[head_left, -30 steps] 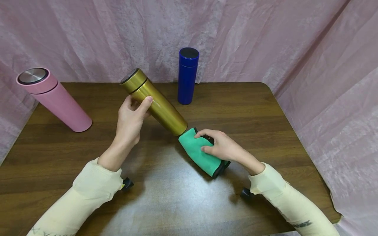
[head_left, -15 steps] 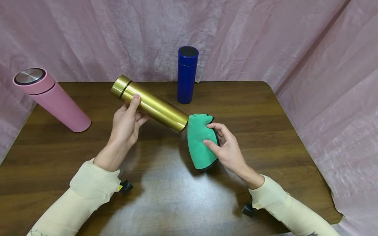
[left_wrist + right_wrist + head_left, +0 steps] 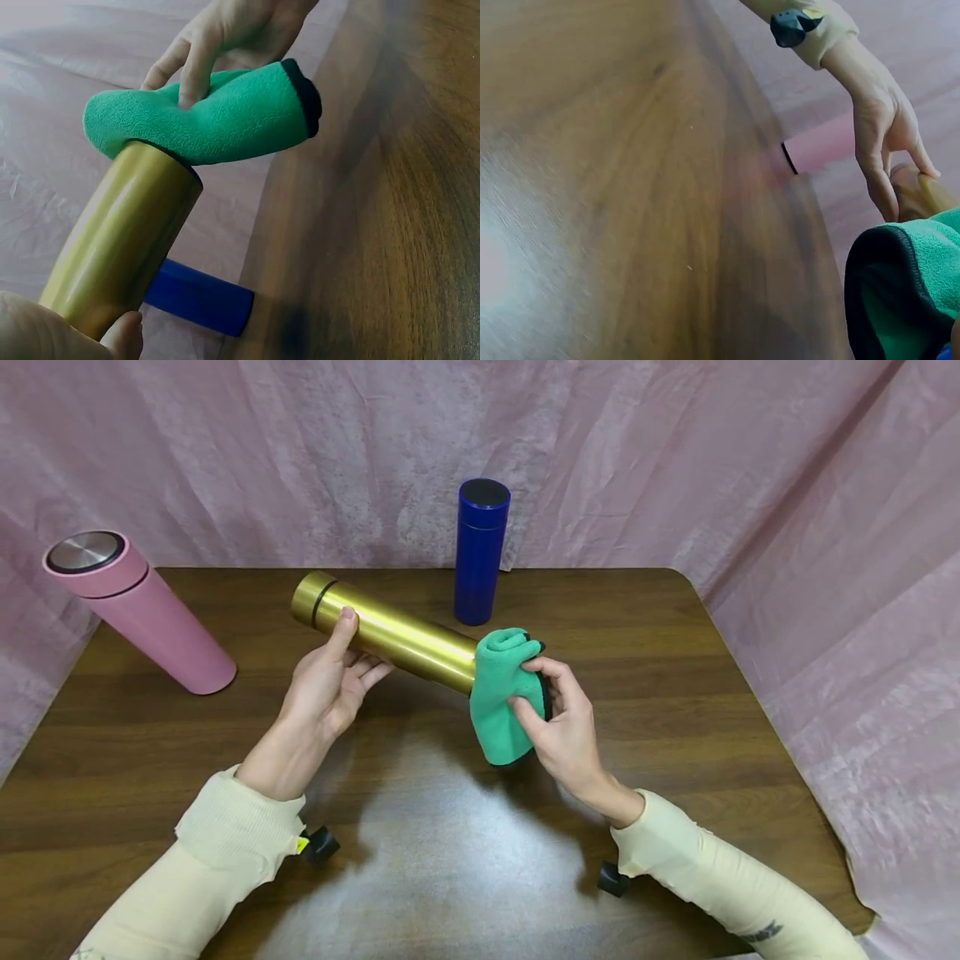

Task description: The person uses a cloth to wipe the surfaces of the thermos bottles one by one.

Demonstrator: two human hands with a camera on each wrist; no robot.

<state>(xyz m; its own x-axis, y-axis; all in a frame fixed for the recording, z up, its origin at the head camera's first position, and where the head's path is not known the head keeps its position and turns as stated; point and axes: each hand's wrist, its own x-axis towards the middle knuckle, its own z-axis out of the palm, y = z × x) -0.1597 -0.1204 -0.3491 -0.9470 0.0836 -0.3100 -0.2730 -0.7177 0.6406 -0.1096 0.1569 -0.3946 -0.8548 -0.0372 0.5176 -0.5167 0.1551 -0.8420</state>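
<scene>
My left hand (image 3: 322, 689) grips a gold thermos bottle (image 3: 401, 639) near its lid end, thumb on top and fingers beneath. The bottle is tilted close to level above the table, lid to the left. A folded green cloth (image 3: 498, 710) with black edging is pinched in my right hand (image 3: 566, 718), between thumb and fingers. In the left wrist view, the cloth (image 3: 202, 124) lies against the base of the gold bottle (image 3: 124, 225). The bottle's base end is hidden behind the cloth in the head view.
A pink thermos bottle (image 3: 150, 610) stands on the left of the wooden table (image 3: 675, 693). Towards the back edge stands a blue thermos bottle (image 3: 480, 556). Pink curtains (image 3: 360, 460) hang behind the table and at its right side.
The gold bottle has swung from a steep tilt to nearly level. My right hand has gripped the cloth, lifted it off the table and brought it against the bottle's base.
</scene>
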